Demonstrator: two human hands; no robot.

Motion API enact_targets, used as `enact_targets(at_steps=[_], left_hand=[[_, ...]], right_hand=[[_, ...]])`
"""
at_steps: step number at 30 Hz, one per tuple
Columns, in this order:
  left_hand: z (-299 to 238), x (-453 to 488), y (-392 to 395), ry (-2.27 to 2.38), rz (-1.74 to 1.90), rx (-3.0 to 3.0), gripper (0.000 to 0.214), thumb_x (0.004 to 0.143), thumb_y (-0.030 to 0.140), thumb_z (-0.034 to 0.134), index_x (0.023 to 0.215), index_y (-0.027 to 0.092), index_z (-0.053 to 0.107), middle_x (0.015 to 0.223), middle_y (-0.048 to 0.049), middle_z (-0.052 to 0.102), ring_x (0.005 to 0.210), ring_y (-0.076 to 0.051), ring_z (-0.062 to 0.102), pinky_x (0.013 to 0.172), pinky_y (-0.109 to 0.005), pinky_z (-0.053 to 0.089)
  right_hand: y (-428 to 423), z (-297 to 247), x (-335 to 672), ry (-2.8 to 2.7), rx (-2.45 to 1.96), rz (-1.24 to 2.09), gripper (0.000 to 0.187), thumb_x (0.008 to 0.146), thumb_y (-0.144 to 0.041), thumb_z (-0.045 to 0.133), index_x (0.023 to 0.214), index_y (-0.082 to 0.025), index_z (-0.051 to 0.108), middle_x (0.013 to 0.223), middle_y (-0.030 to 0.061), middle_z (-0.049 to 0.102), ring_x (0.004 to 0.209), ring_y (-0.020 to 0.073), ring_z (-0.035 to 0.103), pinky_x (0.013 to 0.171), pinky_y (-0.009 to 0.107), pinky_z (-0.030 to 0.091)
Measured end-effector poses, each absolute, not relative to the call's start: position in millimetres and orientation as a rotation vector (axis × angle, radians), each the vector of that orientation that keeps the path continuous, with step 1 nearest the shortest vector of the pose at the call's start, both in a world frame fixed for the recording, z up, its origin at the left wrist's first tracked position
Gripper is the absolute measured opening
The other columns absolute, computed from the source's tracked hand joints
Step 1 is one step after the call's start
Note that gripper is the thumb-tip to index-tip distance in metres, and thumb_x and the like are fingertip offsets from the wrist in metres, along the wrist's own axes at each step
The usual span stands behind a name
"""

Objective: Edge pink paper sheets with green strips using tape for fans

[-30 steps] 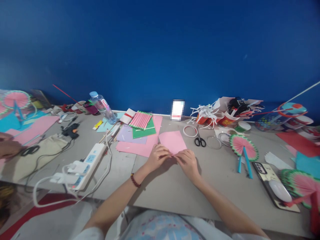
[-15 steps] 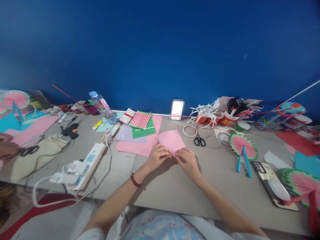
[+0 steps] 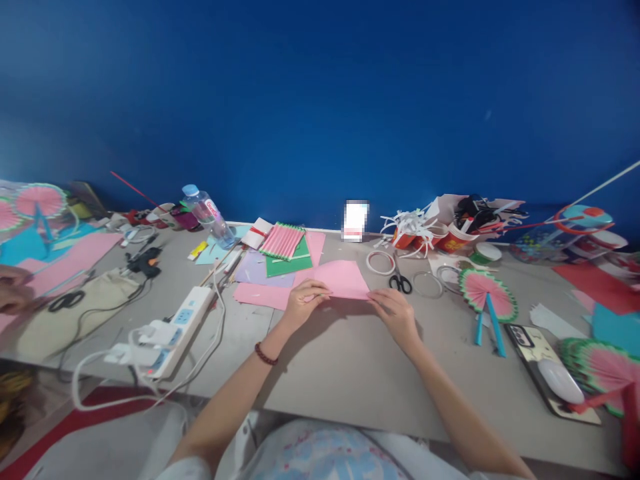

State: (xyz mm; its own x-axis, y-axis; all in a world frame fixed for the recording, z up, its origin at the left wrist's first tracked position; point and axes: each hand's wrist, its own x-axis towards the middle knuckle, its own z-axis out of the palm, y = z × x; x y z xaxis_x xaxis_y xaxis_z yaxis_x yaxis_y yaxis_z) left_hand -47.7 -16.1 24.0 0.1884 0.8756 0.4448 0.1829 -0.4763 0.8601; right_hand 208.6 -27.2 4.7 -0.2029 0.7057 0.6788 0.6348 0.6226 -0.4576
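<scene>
A sheet of pink paper is held by its near edge between my two hands, with a narrow folded strip along that edge. My left hand pinches the left end of the edge. At the right end, my right hand pinches it between thumb and fingers. Beyond my left hand lie a larger pink sheet, a lilac sheet and a green sheet. A pleated pink paper piece with green edges rests on the green one.
Black-handled scissors and tape rolls lie right of the paper. Farther right are a watermelon-like paper fan and a phone with a mouse. A power strip and bottle stand left. Another person's hand shows far left.
My hands have moved apart from the middle of the paper's near edge to its two ends. The near edge now shows between them, lifted slightly.
</scene>
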Motion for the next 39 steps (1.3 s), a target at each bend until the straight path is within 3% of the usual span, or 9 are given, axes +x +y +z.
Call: enact_targets(at_steps=[4, 10, 17, 23, 28, 30, 32, 35, 39], left_hand=[[24, -49, -15, 0.987, 1.32, 1.749, 0.013, 0.08, 0.03, 0.067, 0.086, 0.022, 0.074, 0.089, -0.0063, 0.068, 0.085, -0.017, 0.062, 0.078, -0.03, 0.051], [25, -48, -15, 1.017, 1.33, 1.715, 0.012, 0.078, 0.03, 0.068, 0.08, 0.019, 0.074, 0.084, -0.0065, 0.069, 0.081, -0.016, 0.063, 0.075, -0.029, 0.051], [24, -51, -12, 0.989, 1.38, 1.764, 0.014, 0.078, 0.031, 0.068, 0.073, 0.018, 0.07, 0.076, -0.0053, 0.069, 0.079, -0.017, 0.061, 0.077, -0.033, 0.049], [29, -47, -13, 1.057, 1.397, 1.804, 0.02, 0.085, 0.034, 0.059, 0.075, 0.017, 0.064, 0.077, -0.0045, 0.064, 0.079, -0.017, 0.059, 0.077, -0.033, 0.048], [26, -44, -20, 1.411, 1.664, 1.904, 0.02, 0.081, 0.034, 0.063, 0.094, 0.019, 0.062, 0.097, -0.0091, 0.063, 0.097, -0.021, 0.056, 0.084, -0.037, 0.046], [24, -41, -26, 1.473, 1.752, 1.955, 0.019, 0.078, 0.034, 0.066, 0.089, 0.019, 0.061, 0.087, -0.0076, 0.063, 0.089, -0.021, 0.057, 0.08, -0.036, 0.046], [23, -35, -34, 1.322, 1.538, 2.032, 0.016, 0.08, 0.034, 0.064, 0.083, 0.018, 0.061, 0.074, -0.0038, 0.061, 0.073, -0.016, 0.056, 0.071, -0.031, 0.046], [23, -22, -44, 1.168, 1.145, 1.869, 0.023, 0.083, 0.039, 0.057, 0.085, 0.017, 0.061, 0.075, -0.0037, 0.063, 0.065, -0.013, 0.055, 0.059, -0.025, 0.044], [18, -11, -46, 1.211, 1.085, 1.569, 0.029, 0.083, 0.043, 0.055, 0.081, 0.014, 0.059, 0.068, -0.0025, 0.062, 0.06, -0.013, 0.054, 0.056, -0.024, 0.042]], right_hand=[[-28, 8, 209, -1.852, -1.077, 0.144, 0.017, 0.087, -0.028, 0.058, 0.1, -0.023, 0.068, 0.089, 0.0054, 0.073, 0.083, 0.02, 0.067, 0.076, 0.036, 0.053], [-30, 16, 209, -1.846, -1.028, 0.222, 0.013, 0.087, -0.023, 0.057, 0.084, -0.023, 0.069, 0.078, 0.0038, 0.072, 0.077, 0.0187, 0.065, 0.075, 0.036, 0.052], [-37, 18, 206, -1.829, -1.03, 0.234, 0.014, 0.086, -0.021, 0.057, 0.082, -0.022, 0.07, 0.07, 0.0032, 0.07, 0.068, 0.018, 0.062, 0.065, 0.033, 0.051], [-36, 19, 201, -1.793, -1.053, 0.285, 0.016, 0.087, -0.024, 0.055, 0.08, -0.023, 0.069, 0.071, 0.0036, 0.069, 0.069, 0.0185, 0.062, 0.067, 0.034, 0.051], [-40, 21, 193, -1.654, -1.178, 0.34, 0.015, 0.086, -0.028, 0.057, 0.077, -0.02, 0.066, 0.069, 0.0037, 0.067, 0.061, 0.0161, 0.06, 0.057, 0.029, 0.049], [-45, 21, 187, -1.585, -1.191, 0.309, 0.014, 0.086, -0.026, 0.056, 0.078, -0.02, 0.066, 0.073, 0.0049, 0.068, 0.063, 0.0165, 0.061, 0.056, 0.029, 0.049], [-50, 21, 181, -1.6, -1.151, 0.248, 0.013, 0.086, -0.024, 0.055, 0.081, -0.021, 0.067, 0.082, 0.007, 0.069, 0.071, 0.0176, 0.063, 0.059, 0.03, 0.051], [-59, 20, 171, -1.754, -1.061, 0.137, 0.015, 0.086, -0.019, 0.055, 0.09, -0.023, 0.069, 0.088, 0.0074, 0.069, 0.079, 0.0187, 0.063, 0.068, 0.033, 0.053], [-70, 19, 160, -2.018, -0.909, 0.07, 0.021, 0.085, -0.015, 0.058, 0.102, -0.023, 0.068, 0.087, 0.0062, 0.07, 0.082, 0.0189, 0.064, 0.075, 0.034, 0.053]])
